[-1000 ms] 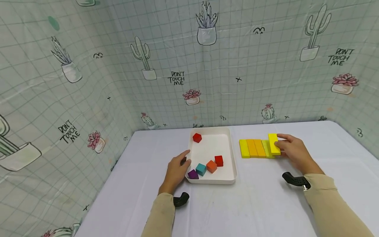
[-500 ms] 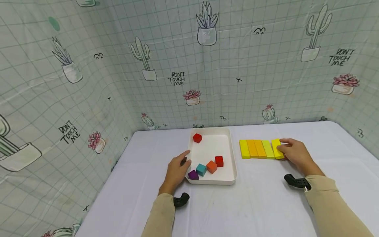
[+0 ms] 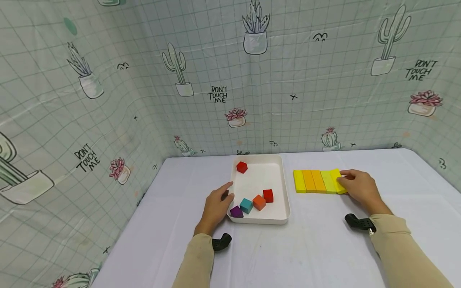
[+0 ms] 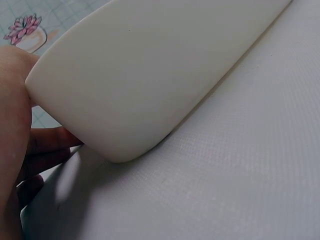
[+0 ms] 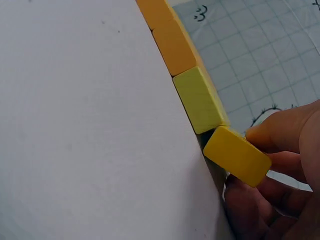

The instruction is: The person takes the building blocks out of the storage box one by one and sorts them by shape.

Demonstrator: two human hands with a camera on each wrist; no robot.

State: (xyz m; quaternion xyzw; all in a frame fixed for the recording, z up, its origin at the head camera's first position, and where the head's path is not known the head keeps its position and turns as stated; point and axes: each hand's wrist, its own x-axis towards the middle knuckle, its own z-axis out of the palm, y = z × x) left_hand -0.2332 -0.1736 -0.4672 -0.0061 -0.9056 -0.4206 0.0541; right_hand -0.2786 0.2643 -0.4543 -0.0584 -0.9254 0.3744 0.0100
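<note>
Pale gridded cloth (image 3: 281,76) hangs as wall behind and beside white-covered table (image 3: 306,252); printed potted cacti (image 3: 174,66), pink succulents (image 3: 235,117), black lettering (image 3: 219,95) (reads "DON'T TOUCH ME"). Soft light.

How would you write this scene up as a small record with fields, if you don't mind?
Left hand: at the left side of the white tray; firmness of grip unclear
Right hand: pinching a tilted yellow block beside the pale yellow slab
Slabs, left to right: bright yellow slab, two orange slabs, pale yellow slab
Toward tray's near end: purple block, teal block, orange block, red block
Tray's far left corner: another red block
Surface: white cloth
Backdrop: grid-patterned fabric with drawn potted plants
</note>
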